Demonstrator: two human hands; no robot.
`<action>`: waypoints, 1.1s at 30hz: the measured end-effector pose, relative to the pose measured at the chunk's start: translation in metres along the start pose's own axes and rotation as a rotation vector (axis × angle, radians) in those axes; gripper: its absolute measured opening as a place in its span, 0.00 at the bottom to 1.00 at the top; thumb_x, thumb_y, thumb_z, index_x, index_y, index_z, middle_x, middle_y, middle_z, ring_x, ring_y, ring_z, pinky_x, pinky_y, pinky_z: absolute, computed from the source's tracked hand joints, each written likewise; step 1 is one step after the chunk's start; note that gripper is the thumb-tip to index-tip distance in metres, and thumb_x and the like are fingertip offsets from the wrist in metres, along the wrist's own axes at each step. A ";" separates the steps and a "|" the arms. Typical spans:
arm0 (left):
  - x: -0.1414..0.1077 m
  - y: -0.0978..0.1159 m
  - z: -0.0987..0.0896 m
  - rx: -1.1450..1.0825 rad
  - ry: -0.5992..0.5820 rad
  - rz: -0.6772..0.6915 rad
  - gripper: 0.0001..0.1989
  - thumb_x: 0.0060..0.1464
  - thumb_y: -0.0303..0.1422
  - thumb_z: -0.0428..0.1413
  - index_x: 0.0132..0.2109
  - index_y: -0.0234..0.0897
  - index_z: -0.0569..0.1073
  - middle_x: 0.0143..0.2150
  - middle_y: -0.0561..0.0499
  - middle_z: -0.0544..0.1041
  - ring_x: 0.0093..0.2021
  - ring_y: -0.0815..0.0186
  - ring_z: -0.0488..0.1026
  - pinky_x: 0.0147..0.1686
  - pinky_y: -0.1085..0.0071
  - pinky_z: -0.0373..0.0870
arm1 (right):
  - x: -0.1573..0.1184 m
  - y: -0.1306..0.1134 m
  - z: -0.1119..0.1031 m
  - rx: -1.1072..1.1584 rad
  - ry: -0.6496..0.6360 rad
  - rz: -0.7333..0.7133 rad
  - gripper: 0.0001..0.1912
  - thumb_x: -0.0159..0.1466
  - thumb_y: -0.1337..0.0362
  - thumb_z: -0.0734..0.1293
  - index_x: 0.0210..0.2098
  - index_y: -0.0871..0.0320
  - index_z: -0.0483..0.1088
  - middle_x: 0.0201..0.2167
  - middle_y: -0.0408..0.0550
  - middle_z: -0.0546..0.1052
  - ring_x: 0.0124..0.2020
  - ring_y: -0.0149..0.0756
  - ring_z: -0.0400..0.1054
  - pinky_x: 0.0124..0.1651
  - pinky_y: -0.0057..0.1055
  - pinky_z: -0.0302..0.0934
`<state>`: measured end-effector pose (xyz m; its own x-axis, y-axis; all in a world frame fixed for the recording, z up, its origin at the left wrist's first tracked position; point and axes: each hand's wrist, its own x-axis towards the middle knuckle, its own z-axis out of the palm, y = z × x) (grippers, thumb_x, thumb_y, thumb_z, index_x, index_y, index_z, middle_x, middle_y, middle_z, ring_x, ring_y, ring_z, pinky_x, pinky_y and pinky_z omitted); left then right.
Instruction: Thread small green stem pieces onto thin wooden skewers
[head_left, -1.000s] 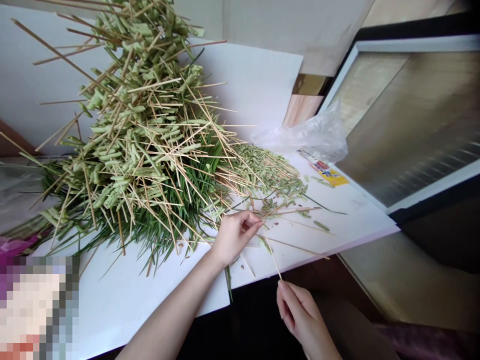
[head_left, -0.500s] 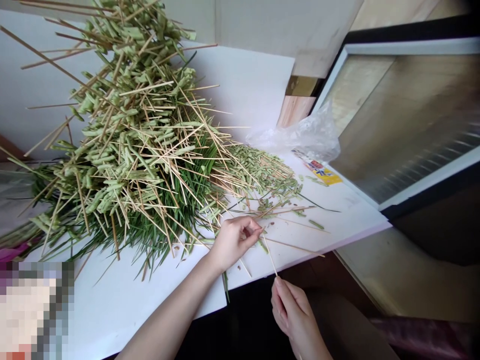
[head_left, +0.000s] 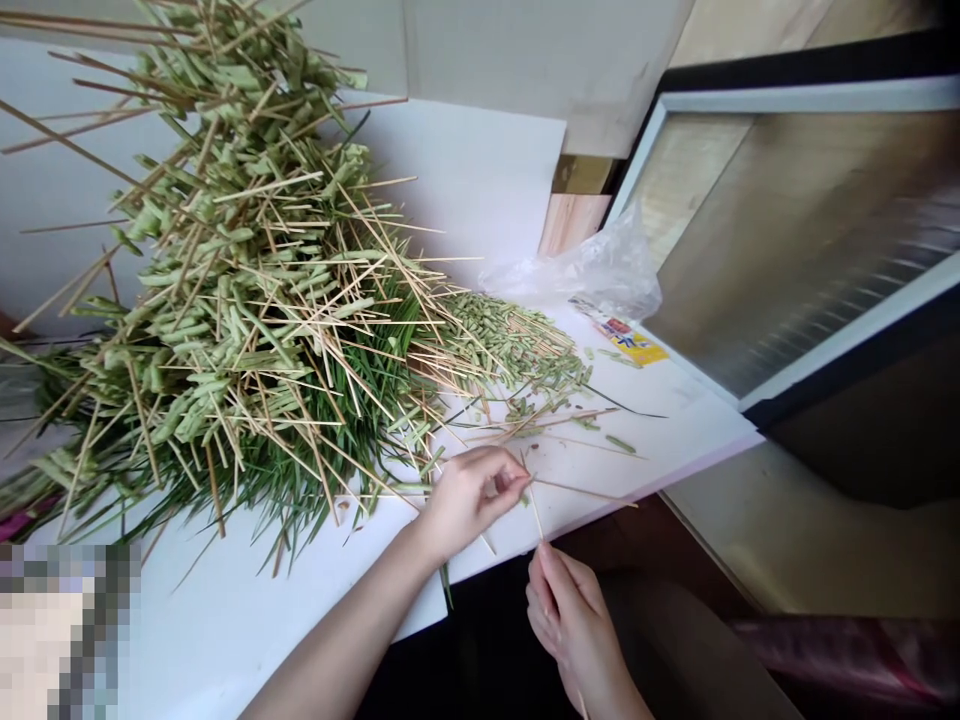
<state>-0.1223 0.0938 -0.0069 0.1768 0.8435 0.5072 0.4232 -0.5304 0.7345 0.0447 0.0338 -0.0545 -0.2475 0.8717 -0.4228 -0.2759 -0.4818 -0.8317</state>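
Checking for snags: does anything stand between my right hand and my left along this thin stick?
Nothing visible does. The thin wooden stick runs clear from the right hand up to the left hand, over the white board's edge. A loose stick lies beside it.

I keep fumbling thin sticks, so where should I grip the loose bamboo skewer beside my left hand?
Probably grip the far end of the loose bamboo skewer, coming from your side. That end seems to overhang the edge of the white board, so your fingers can close around it; the rest lies nearly flat on the board, leaving little to get under.

Pale green woven leaves (head_left: 225,300); tan skewers (head_left: 585,492)
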 end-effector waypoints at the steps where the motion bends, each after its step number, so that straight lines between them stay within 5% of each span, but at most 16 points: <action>1: -0.001 0.001 0.002 -0.010 -0.042 0.012 0.05 0.62 0.29 0.59 0.35 0.35 0.75 0.31 0.51 0.78 0.30 0.69 0.74 0.33 0.75 0.69 | 0.003 -0.001 -0.001 0.011 -0.008 -0.019 0.34 0.56 0.34 0.70 0.17 0.55 0.57 0.11 0.28 0.49 0.12 0.17 0.37 0.16 0.23 0.28; 5: -0.001 0.003 0.007 -0.034 -0.121 0.019 0.04 0.61 0.27 0.59 0.35 0.36 0.75 0.30 0.52 0.77 0.29 0.69 0.73 0.32 0.76 0.69 | 0.012 -0.006 -0.005 -0.024 -0.032 -0.070 0.32 0.59 0.36 0.69 0.18 0.56 0.59 0.11 0.29 0.50 0.12 0.17 0.37 0.16 0.23 0.28; 9: 0.001 0.001 0.001 0.018 0.051 0.000 0.06 0.64 0.29 0.57 0.36 0.36 0.75 0.31 0.52 0.78 0.31 0.69 0.74 0.35 0.75 0.70 | 0.008 -0.011 -0.012 -0.128 -0.147 -0.079 0.27 0.64 0.40 0.66 0.24 0.57 0.66 0.14 0.31 0.55 0.14 0.20 0.43 0.16 0.24 0.35; 13: 0.002 -0.001 -0.002 0.081 0.165 -0.048 0.06 0.64 0.29 0.58 0.36 0.36 0.74 0.32 0.51 0.79 0.32 0.68 0.75 0.35 0.75 0.70 | -0.002 -0.008 -0.017 -0.131 -0.134 0.005 0.30 0.64 0.39 0.66 0.21 0.56 0.60 0.15 0.30 0.52 0.15 0.19 0.40 0.18 0.26 0.30; 22: -0.002 0.009 0.012 -0.076 -0.221 0.000 0.04 0.62 0.29 0.59 0.36 0.36 0.76 0.32 0.51 0.78 0.32 0.69 0.75 0.35 0.75 0.70 | 0.005 -0.005 -0.022 -0.049 -0.055 -0.029 0.30 0.61 0.37 0.68 0.21 0.56 0.59 0.15 0.29 0.49 0.16 0.20 0.38 0.20 0.27 0.28; 25: 0.000 0.007 0.007 -0.094 -0.175 -0.038 0.05 0.63 0.33 0.60 0.43 0.36 0.77 0.36 0.50 0.80 0.34 0.68 0.77 0.39 0.74 0.72 | 0.007 -0.005 -0.037 -0.108 -0.084 -0.090 0.29 0.64 0.39 0.67 0.21 0.56 0.60 0.16 0.31 0.50 0.17 0.21 0.39 0.21 0.28 0.29; 29: 0.013 0.006 -0.004 0.108 -0.041 -0.099 0.06 0.67 0.31 0.54 0.46 0.37 0.75 0.38 0.50 0.80 0.35 0.67 0.77 0.39 0.72 0.73 | 0.008 -0.001 -0.073 -0.182 0.031 -0.150 0.30 0.62 0.39 0.67 0.21 0.56 0.59 0.20 0.34 0.53 0.21 0.25 0.41 0.24 0.29 0.33; 33: 0.044 0.014 -0.003 0.485 -0.150 -0.178 0.07 0.65 0.26 0.53 0.45 0.36 0.76 0.43 0.46 0.80 0.40 0.61 0.78 0.43 0.67 0.74 | 0.008 0.006 -0.109 -0.205 0.137 -0.144 0.31 0.59 0.36 0.69 0.21 0.56 0.60 0.21 0.35 0.55 0.23 0.26 0.42 0.25 0.28 0.36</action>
<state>-0.1112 0.1230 0.0273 0.1752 0.9385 0.2976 0.8137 -0.3082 0.4929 0.1425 0.0477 -0.1021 -0.0876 0.9404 -0.3285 -0.1023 -0.3365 -0.9361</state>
